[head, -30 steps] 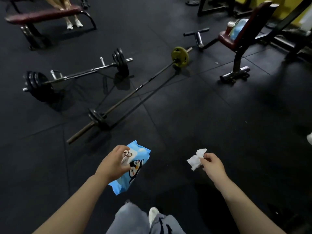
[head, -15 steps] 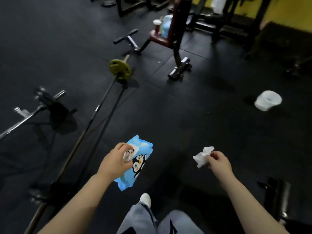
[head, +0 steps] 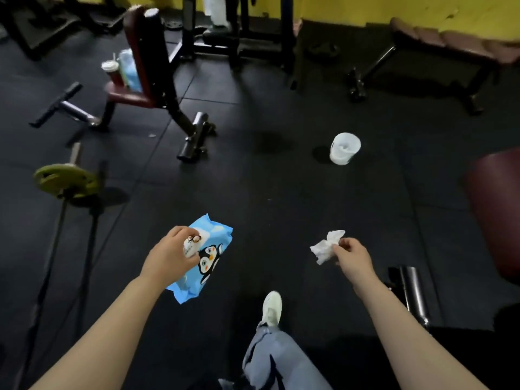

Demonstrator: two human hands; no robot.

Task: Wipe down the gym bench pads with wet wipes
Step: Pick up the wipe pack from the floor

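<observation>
We saw a matt black rubber-tiled floor [head: 281, 192] with visible seams. The blue penguin-printed plastic wipes pack [head: 209, 254] looked glossy and slightly crinkled, and the crumpled white wet wipe [head: 325, 247] looked soft and fibrous. The maroon padded bench seat [head: 498, 209] had a smooth, faintly shiny vinyl look, its cylindrical metal foot bar [head: 412, 294] polished. The translucent white plastic tub [head: 344, 149] appeared smooth.

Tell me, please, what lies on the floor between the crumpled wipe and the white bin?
Nothing: in the head view, only bare black floor separates the crumpled wipe from the white bin.
</observation>
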